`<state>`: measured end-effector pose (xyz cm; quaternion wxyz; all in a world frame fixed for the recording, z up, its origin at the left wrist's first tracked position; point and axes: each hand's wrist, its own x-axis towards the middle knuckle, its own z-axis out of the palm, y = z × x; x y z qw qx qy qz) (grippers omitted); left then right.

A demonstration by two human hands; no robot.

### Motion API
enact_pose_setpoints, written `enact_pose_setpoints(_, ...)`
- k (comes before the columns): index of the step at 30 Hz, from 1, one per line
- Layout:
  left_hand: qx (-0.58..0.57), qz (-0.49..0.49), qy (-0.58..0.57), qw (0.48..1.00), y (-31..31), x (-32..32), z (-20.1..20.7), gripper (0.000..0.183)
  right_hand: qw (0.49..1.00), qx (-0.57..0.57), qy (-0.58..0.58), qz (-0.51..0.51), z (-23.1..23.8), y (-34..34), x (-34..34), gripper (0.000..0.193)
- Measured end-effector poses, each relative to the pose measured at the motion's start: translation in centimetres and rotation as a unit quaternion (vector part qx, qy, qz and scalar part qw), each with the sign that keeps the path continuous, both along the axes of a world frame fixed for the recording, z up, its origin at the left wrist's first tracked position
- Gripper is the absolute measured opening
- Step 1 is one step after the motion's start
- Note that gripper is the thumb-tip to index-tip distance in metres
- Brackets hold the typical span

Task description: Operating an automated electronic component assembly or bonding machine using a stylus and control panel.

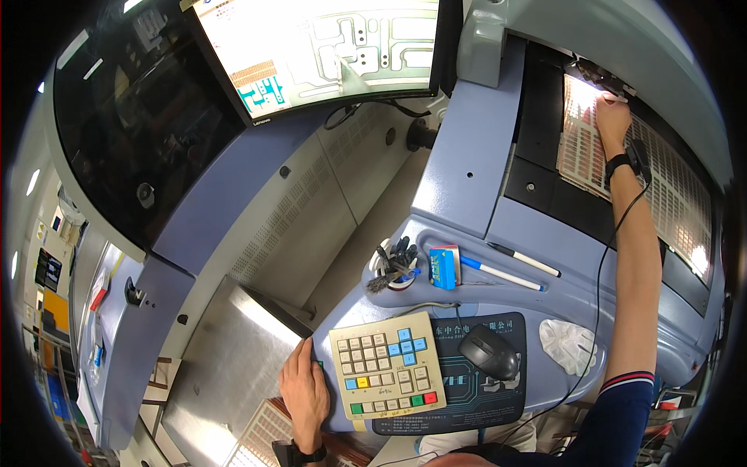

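My right hand [613,121] reaches far over the machine bed at the upper right. Its fingers are closed on a slim white stick-like tool [617,98], mostly hidden by the hand. Beneath it lies a copper-coloured circuit board panel [577,144] with a grid of small patterns, brightly lit near the fingertips. A strap with a cable circles that wrist. My left hand [304,391] lies with stretched fingers against the console's left edge, beside the beige keypad [362,379]. Enlarged circuit tracks and a dark pointed shape show on the monitor [389,47].
A black mouse [489,352] sits on a dark mouse pad [510,405]. Around it are a crumpled white glove [567,346], a blue-and-white marker [502,274], a dark-capped pen [525,259], a small blue box [443,268] and a brush [381,282]. Another patterned panel [261,437] lies low at left.
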<state>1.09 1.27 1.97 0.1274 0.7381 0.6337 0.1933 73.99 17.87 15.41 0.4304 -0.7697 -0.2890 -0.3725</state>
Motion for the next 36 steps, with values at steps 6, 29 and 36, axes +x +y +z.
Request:
enact_pose_setpoints(6, 0.001, -0.003, 0.000, 1.000, 0.1, 0.0, 0.1, 0.044, 1.000, 0.005, 0.024, 0.007, 0.0, 0.2, 0.7, 0.049)
enact_pose_setpoints(29, 0.004, 0.002, 0.006, 1.000, 0.1, 0.0, 0.0, 0.044, 1.000, 0.010, -0.011, 0.004, 0.0, 0.1, -0.5, 0.043)
enact_pose_setpoints(36, 0.001, -0.003, 0.006, 1.000, 0.1, 0.0, 0.0, 0.044, 1.000, 0.019, 0.011, -0.008, 0.1, 0.1, -0.5, 0.045)
